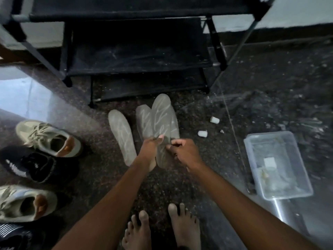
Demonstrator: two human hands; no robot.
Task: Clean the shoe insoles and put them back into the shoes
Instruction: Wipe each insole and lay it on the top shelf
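A grey insole [161, 120] with pale streaks is held up over the floor. My left hand [150, 147] grips it at the middle, thumb on top. My right hand [183, 152] pinches its right edge. Behind it lies another insole [143, 120], partly hidden, and a further insole edge [175, 127] shows on the right. A separate grey insole [122, 136] lies flat on the floor to the left. Two beige sneakers [48, 138] [25, 202] and two black knit shoes [39, 166] [14, 235] stand at the left.
A black shoe rack [138, 56] stands straight ahead on the speckled floor. A clear plastic tub [277, 165] with scraps inside sits at the right. Two small white pieces [214, 120] [202, 133] lie near it. My bare feet [158, 230] are at the bottom.
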